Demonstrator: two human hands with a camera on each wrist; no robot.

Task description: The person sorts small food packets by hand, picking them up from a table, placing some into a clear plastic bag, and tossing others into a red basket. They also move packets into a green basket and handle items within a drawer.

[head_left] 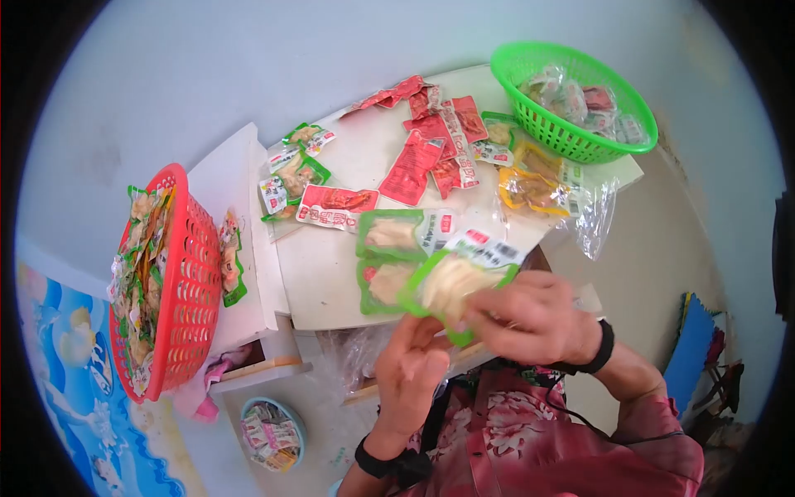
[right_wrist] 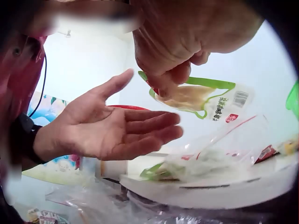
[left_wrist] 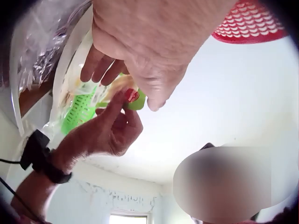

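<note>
A green-edged food packet (head_left: 457, 284) is pinched at one end by the right hand (head_left: 530, 319) above the table's front edge. In the right wrist view the packet (right_wrist: 191, 97) hangs from the thumb and fingers of the right hand (right_wrist: 187, 37), its barcode end pointing away. The left hand (right_wrist: 117, 126) is held palm up with fingers extended, beside the packet and holding nothing. Two more green-edged packets (head_left: 389, 286) lie on the table just behind. In the left wrist view the left hand (left_wrist: 140, 46) partly hides the pinched packet (left_wrist: 135, 99).
Red packets (head_left: 411, 166) and small green ones (head_left: 296, 176) lie across the white table (head_left: 319, 286). A green basket (head_left: 571, 145) with packets stands at the back right, a full red basket (head_left: 195, 290) at the left. Clear plastic (head_left: 595, 219) hangs over the right edge; a small bin (head_left: 300, 431) stands below.
</note>
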